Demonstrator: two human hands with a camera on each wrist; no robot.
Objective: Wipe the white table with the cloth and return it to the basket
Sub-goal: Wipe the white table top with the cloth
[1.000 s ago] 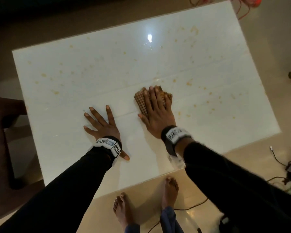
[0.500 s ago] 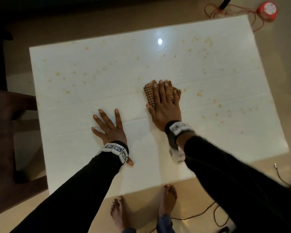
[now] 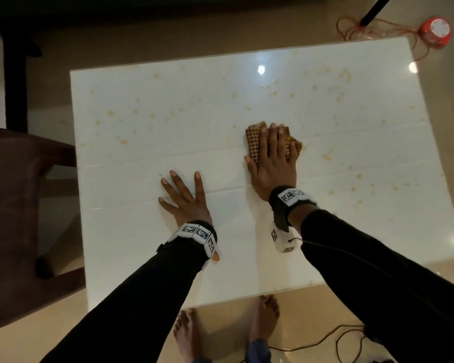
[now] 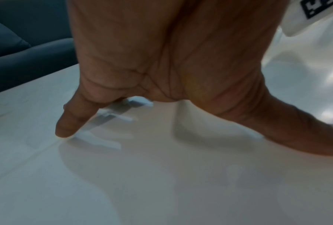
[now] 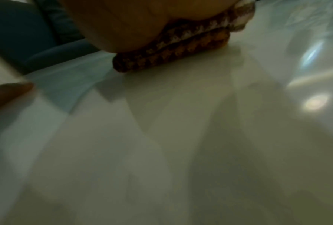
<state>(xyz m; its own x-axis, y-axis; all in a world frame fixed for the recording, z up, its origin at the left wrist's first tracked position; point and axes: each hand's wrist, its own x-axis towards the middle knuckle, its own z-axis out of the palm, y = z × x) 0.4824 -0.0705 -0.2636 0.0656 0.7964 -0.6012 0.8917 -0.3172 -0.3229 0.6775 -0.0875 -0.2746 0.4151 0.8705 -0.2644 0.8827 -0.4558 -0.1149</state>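
Note:
A folded brown checked cloth (image 3: 252, 142) lies on the white table (image 3: 351, 142), which is speckled with orange stains. My right hand (image 3: 273, 155) lies flat on the cloth with straight fingers, pressing it down; the right wrist view shows the cloth (image 5: 173, 51) squashed under the palm. My left hand (image 3: 184, 197) is spread flat on the bare table to the left of the cloth, fingers apart, holding nothing; its fingertips (image 4: 65, 129) touch the surface in the left wrist view. No basket is in view.
A dark wooden chair (image 3: 16, 205) stands at the table's left side. A red round object (image 3: 434, 32) with red cord lies on the floor past the far right corner. My bare feet (image 3: 262, 320) and black cables (image 3: 338, 336) are below the near edge.
My right hand has slid the cloth away from me, toward the far side of the table. The left hand stays planted in the same spot.

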